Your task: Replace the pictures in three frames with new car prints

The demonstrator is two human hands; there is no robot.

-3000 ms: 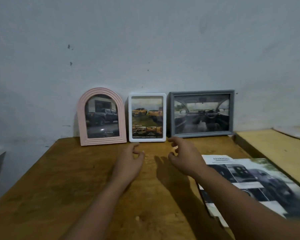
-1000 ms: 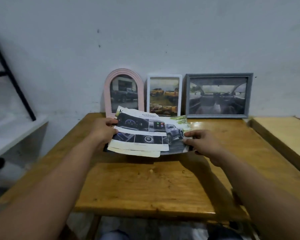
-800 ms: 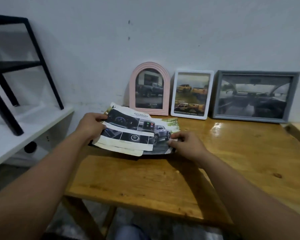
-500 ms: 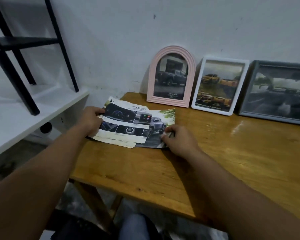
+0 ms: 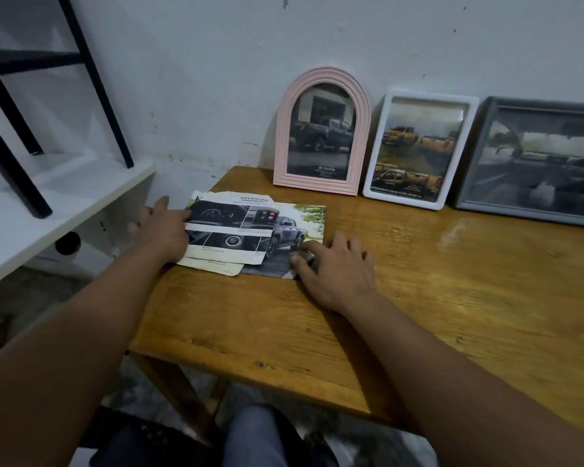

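Three frames lean against the wall at the back of the wooden table [image 5: 402,298]: a pink arched frame [image 5: 321,131] with a dark pickup picture, a white frame [image 5: 418,150] with orange pickups, and a grey frame [image 5: 536,163] showing a car interior. A stack of car prints [image 5: 250,232] lies flat near the table's left corner. My left hand [image 5: 162,230] rests at the stack's left edge with fingers spread. My right hand [image 5: 334,264] lies flat with its fingertips on the stack's lower right corner.
A white shelf [image 5: 48,203] with black metal legs [image 5: 14,136] on it stands to the left of the table. The table's left and front edges are close to the prints. My knees show below the front edge.
Both hands carried the prints from the right of the table to its left corner and laid them down. My fingers have loosened from gripping to resting on the stack. The view swung left.
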